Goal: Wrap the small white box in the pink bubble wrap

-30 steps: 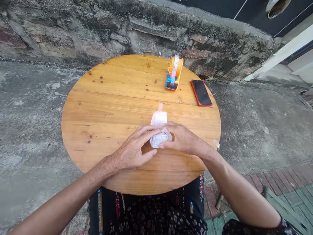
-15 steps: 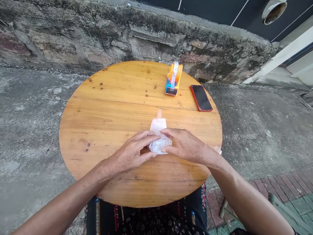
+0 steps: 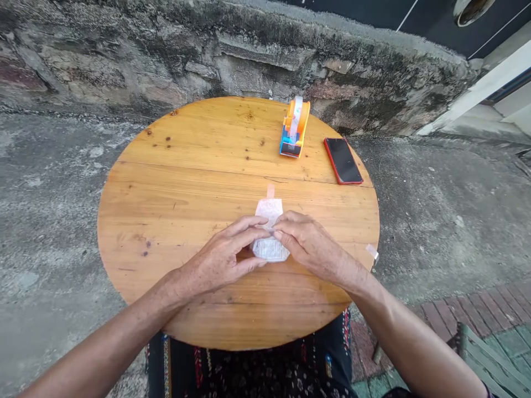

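Observation:
A small packet wrapped in thin whitish paper (image 3: pixel 271 250) lies near the middle of the round wooden table. Its pale paper flap (image 3: pixel 269 208) stretches away from me, with a strip of clear tape (image 3: pixel 271 191) at the far end. My left hand (image 3: pixel 234 246) grips the packet from the left, thumb along the near edge and fingers over the top. On the other side, my right hand (image 3: pixel 307 237) is closed, thumb and fingertips pinching the wrapping paper at the packet's upper right. The packet's contents are hidden by the paper.
Toward the back of the wooden table (image 3: pixel 178 193) stands an orange and blue tape dispenser (image 3: pixel 294 128). A red-cased phone (image 3: pixel 343 161) lies at the right. A piece of tape (image 3: pixel 372 252) sticks to the right edge. Behind the table runs a rough stone wall (image 3: pixel 166 61).
My right thumb has moved from the packet's near right side up to its top, closing against the fingers on the paper. The left hand stays about where it was. The view has shifted slightly.

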Motion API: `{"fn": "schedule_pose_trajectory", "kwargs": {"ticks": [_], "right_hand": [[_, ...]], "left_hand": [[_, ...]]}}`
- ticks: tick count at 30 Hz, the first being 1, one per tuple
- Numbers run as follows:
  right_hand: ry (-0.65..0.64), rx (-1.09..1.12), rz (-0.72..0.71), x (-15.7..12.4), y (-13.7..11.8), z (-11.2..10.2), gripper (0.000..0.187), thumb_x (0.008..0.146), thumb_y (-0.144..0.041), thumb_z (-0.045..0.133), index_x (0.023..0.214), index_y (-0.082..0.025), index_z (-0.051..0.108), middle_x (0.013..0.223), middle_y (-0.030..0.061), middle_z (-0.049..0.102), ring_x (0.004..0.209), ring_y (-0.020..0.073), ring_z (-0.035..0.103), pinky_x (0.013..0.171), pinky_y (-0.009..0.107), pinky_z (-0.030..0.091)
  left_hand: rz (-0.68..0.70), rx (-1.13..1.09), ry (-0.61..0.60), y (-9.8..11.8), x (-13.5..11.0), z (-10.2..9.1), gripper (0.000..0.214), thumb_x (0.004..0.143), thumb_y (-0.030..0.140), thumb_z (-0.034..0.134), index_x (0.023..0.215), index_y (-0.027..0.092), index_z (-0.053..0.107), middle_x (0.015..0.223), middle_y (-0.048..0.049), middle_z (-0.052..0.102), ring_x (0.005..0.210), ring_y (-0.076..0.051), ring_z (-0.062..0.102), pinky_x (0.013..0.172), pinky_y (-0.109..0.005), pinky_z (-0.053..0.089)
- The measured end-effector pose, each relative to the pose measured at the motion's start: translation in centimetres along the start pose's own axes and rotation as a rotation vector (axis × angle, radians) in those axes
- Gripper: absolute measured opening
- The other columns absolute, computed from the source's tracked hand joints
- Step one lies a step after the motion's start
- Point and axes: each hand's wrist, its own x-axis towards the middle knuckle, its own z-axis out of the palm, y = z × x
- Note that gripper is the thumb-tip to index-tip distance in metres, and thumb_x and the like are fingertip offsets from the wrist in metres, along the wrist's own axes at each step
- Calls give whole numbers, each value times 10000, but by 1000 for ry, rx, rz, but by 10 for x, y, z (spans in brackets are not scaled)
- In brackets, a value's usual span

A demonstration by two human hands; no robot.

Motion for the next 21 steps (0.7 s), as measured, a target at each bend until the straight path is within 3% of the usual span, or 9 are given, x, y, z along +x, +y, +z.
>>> {"fn": "schedule_pose_trajectory", "kwargs": {"ticks": [2,5,8,11,17,21], "right_hand": [[-31,-47,-30,-5,-3,1,202,942,-324,506,1017,-188,635,992,57,633,938,187,572,850,348,444],[-11,-201,-33,-14,-8,8,428,815,-433,666,1146,-178,570,1125,99,617,1043,262,544,909,430,427],[57,-382,-8,-19,-10,21,457,807,-351,675,1188,-141,537,1142,137,618,1031,297,537,892,462,414],[71,-415,-15,-18,-7,25,421,830,-285,646,1205,-132,532,1130,137,633,1018,289,543,884,444,407],[-131,-210,-45,8,2,-3,367,809,-409,674,1116,-218,613,1068,59,685,967,246,594,839,372,420],[-306,-99,-50,32,1,-21,223,807,-383,671,967,-228,674,959,25,710,818,188,619,699,284,418]], "left_hand": [[7,-9,-1,-2,1,1,401,844,271,638,1234,257,548,1230,-68,613,1120,-225,585,938,-378,493],[10,-25,3,-5,3,2,368,844,296,643,1202,255,570,1130,-55,667,1035,-217,615,888,-375,504],[-5,-33,9,-4,7,1,353,832,286,653,1178,249,593,1130,-49,675,1032,-215,621,897,-376,500],[-85,-70,17,1,11,-2,349,816,287,667,1159,249,616,1139,-43,679,1038,-217,625,913,-378,496],[-321,-319,14,5,12,-2,334,817,339,656,1129,223,622,983,-15,708,849,-183,658,736,-297,535],[-344,-254,137,4,10,4,328,872,356,578,1159,201,610,924,-23,680,786,-161,625,677,-274,512]]}}
